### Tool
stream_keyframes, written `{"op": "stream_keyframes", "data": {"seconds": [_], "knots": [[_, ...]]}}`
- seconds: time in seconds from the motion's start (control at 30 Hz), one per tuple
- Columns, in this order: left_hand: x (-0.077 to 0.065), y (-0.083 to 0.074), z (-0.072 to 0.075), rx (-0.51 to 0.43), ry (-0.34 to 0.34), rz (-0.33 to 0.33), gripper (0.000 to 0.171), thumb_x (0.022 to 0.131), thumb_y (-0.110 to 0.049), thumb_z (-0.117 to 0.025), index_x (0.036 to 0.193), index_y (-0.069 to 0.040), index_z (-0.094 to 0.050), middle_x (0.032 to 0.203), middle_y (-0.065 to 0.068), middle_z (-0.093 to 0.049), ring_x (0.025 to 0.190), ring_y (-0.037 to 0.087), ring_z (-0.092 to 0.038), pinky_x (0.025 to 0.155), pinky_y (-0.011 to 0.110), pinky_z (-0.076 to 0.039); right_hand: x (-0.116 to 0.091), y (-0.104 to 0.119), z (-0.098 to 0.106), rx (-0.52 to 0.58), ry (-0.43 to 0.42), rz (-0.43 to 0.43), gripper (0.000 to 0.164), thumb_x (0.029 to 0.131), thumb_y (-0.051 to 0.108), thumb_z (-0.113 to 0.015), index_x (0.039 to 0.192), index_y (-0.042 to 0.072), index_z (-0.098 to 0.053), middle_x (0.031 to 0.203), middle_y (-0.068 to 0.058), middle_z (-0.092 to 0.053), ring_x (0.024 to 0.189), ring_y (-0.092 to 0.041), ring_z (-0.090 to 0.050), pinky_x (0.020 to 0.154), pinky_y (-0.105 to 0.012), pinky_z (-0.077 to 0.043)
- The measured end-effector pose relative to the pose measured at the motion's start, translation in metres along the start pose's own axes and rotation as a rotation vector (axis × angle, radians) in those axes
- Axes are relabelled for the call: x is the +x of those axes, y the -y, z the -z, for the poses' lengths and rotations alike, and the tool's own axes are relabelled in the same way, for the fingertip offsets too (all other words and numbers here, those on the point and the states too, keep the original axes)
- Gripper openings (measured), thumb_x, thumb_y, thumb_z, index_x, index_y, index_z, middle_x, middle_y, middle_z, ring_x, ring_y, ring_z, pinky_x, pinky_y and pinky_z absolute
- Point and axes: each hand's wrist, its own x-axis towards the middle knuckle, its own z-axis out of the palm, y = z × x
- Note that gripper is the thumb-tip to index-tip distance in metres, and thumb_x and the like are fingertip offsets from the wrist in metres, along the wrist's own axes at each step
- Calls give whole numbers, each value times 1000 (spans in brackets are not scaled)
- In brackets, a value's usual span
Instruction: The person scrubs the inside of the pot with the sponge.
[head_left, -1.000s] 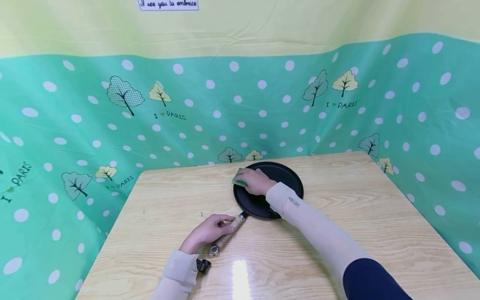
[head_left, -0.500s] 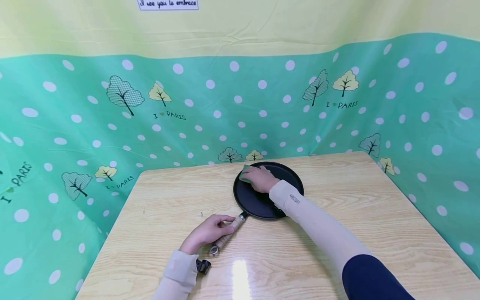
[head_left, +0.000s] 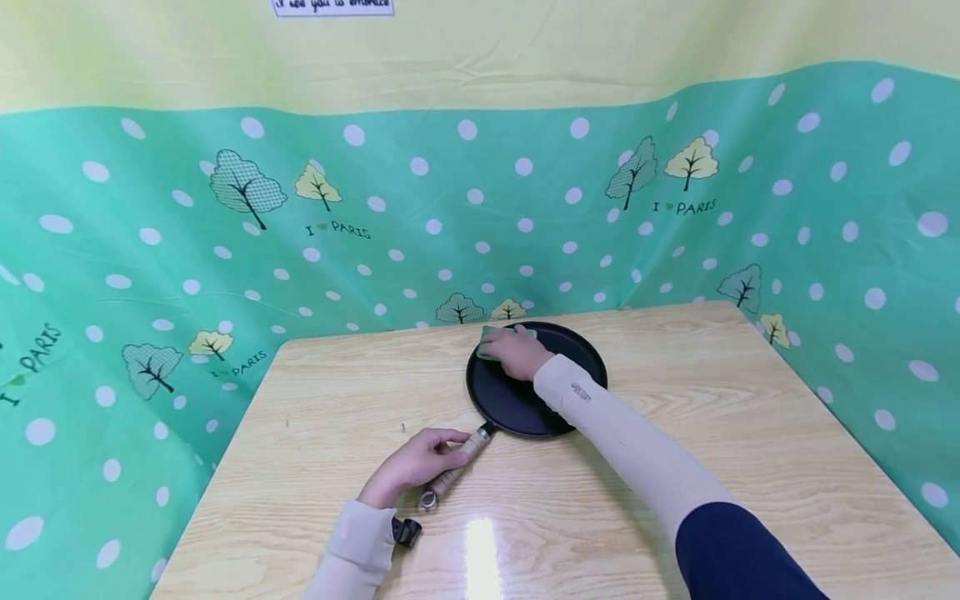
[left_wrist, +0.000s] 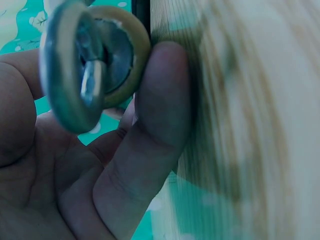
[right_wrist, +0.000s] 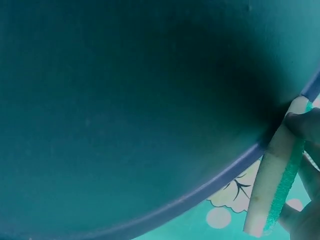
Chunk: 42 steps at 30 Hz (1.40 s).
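Head view, from where I stand: on the wooden table (head_left: 330, 400), the left hand (head_left: 416, 460) grips the pale handle (head_left: 448, 481), a metal ring (head_left: 428, 500) at its near end; farther right, a green-and-white sponge (right_wrist: 275, 175) meets the black pan's (head_left: 513, 404) far-left rim, pinched in the right hand (head_left: 516, 352).
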Motion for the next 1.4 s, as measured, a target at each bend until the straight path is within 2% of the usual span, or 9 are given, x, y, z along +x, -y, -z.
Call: {"op": "stream_keyframes", "data": {"seconds": [0.3, 0.67, 0.83, 1.1, 1.4], "knots": [[-1, 0, 0, -10, 3, 6, 42, 103, -13, -69, 140, 7, -64, 78, 2, -54, 68, 16, -47, 63, 28, -41, 3, -3, 1, -3, -2, 20, 45, 105, -2, -60, 144, 21, -67, 154, -3, -56, 149, -25, -44, 117, -67, -33], [0, 0, 1, 4, -1, -4, 40, 103, -13, -69, 138, 6, -65, 78, 2, -54, 70, 16, -48, 65, 28, -41, 3, -7, -1, 35, 6, -1, 47, 105, -3, -58, 145, 21, -66, 155, -3, -54, 152, -25, -40, 116, -69, -31], [0, 0, 1, 6, 1, -5, 40, 103, -13, -69, 138, 6, -65, 77, 2, -53, 68, 16, -46, 64, 28, -40, 4, -10, -3, 27, 2, -12, 51, 103, -7, -58, 145, 21, -65, 154, -2, -55, 151, -24, -41, 116, -69, -32], [-1, 0, 1, 3, 0, -7, 40, 103, -13, -68, 138, 6, -64, 78, 2, -55, 69, 16, -48, 64, 28, -41, 3, -11, -2, 39, -5, -11, 49, 102, -6, -60, 144, 20, -66, 153, -4, -56, 147, -25, -46, 115, -69, -33], [0, 2, 1, 6, -1, -8, 40, 103, -13, -68, 138, 6, -65, 77, 1, -54, 67, 15, -48, 63, 28, -41, 3, -19, -6, 44, 15, -74, 52, 103, -6, -58, 147, 22, -63, 157, -4, -52, 149, -25, -43, 117, -68, -31]]}}
